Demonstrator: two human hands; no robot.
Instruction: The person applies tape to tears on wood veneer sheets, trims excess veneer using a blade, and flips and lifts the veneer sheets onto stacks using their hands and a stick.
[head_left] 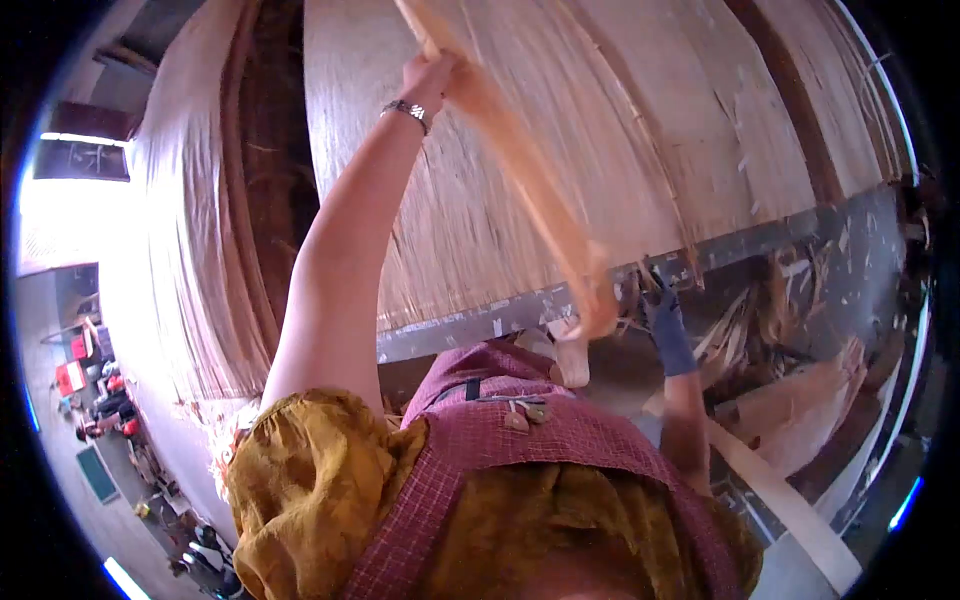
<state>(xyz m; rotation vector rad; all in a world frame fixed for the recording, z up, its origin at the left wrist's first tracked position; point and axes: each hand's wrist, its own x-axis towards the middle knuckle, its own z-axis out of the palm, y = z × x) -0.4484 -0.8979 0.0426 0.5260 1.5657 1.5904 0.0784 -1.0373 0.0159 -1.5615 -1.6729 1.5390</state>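
A long orange-tan strip of thin wood veneer (530, 185) hangs down from my left hand (432, 80), which is bare and closed round its upper part. The strip runs diagonally across wide stacks of pale veneer sheets (500, 230), and its lower end curls near the stack's front edge. My right hand (660, 315) wears a dark blue-grey glove and is beside that edge, near torn veneer scraps; its fingers are partly hidden and too dark to make out.
Torn veneer scraps (800, 400) lie below the stacks at the right. A long pale strip (785, 500) slants past my right arm. A grey metal edge (450, 338) runs along the stacks' front. Red and dark items (70, 378) stand on the floor at far left.
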